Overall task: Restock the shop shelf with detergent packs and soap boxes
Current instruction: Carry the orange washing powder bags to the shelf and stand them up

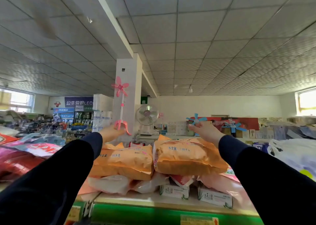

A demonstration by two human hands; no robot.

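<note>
Head view: two orange detergent packs [126,160] lie side by side atop the shelf [153,199], over soap boxes [174,191]. Left hand [111,132] and right hand [206,130] reach behind them; grip state cannot be determined. Stocking appears partly complete.

A general shop: orange plastic detergent packs [188,156] lie stacked on a green-edged shelf [153,212], small plastic fans [120,103] stand on display, and crowded goods racks [75,120] sit under a blue wall banner [79,102].

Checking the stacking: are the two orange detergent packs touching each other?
Touching. The head view shows the left orange pack and right orange pack pressed edge to edge, no gap visible.
</note>
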